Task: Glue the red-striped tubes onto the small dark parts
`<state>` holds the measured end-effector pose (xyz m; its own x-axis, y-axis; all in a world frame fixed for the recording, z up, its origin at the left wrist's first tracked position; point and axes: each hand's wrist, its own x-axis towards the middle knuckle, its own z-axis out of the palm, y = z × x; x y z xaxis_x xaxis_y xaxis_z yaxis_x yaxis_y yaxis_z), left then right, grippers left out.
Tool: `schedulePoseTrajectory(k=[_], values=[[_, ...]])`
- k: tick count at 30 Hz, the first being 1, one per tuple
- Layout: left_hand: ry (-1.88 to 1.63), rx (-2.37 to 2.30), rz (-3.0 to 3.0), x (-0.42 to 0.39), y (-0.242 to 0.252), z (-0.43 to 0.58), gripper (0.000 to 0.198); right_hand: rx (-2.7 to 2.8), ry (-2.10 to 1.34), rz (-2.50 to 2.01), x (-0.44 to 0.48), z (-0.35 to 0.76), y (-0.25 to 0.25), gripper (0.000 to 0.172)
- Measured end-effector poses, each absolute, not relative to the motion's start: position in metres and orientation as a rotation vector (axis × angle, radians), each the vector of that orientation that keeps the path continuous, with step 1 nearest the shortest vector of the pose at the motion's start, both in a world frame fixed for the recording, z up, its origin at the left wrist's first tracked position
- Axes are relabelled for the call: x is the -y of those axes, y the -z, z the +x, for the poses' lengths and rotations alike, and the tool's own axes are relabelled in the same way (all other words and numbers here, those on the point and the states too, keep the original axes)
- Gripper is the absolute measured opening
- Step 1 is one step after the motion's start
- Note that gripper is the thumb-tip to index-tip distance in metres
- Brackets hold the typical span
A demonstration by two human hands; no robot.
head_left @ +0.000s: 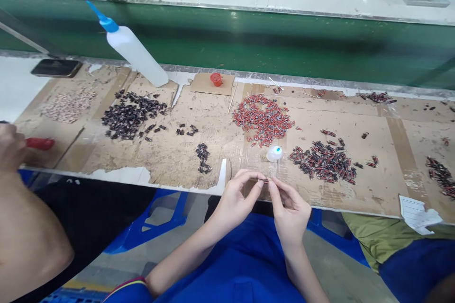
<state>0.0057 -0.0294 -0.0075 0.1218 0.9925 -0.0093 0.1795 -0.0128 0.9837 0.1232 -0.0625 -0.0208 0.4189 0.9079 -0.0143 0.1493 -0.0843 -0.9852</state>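
My left hand (237, 194) and my right hand (290, 203) meet at the front edge of the cardboard-covered bench. Between their pinched fingertips is a small dark and red part (263, 180), mostly hidden by the fingers. Just beyond them sits a small white bottle (274, 153) with a blue tip. Farther back lies a heap of small red parts (262, 118). To the right of my hands is a heap of black-and-red parts (325, 161). A short cluster of black parts (203, 157) lies to the left.
A tall white squeeze bottle (137, 54) stands behind a heap of black parts (133, 113). A red cap (215, 79) rests on a cardboard piece. Pale parts (69, 105) and a phone (57, 68) are at left. A co-worker's hand (10, 147) is near a red tool (40, 143).
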Motion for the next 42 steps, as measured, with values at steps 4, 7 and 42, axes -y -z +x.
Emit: schedulePoseTrajectory(k=[4, 7, 42], values=[[-1.034, -1.271, 1.377, 0.029, 0.009, 0.007, 0.012, 1.111, -0.830, -1.488, 0.059, 0.127, 0.021, 0.016], [-1.033, -1.275, 1.362, 0.028, 0.011, 0.005, 0.011, 1.218, -0.857, -1.436, 0.053, 0.130, 0.018, 0.017], [-1.019, -1.299, 2.115, -0.023, 0.028, -0.074, 0.022, 1.031, -0.867, -1.384, 0.004, 0.172, 0.035, 0.039]])
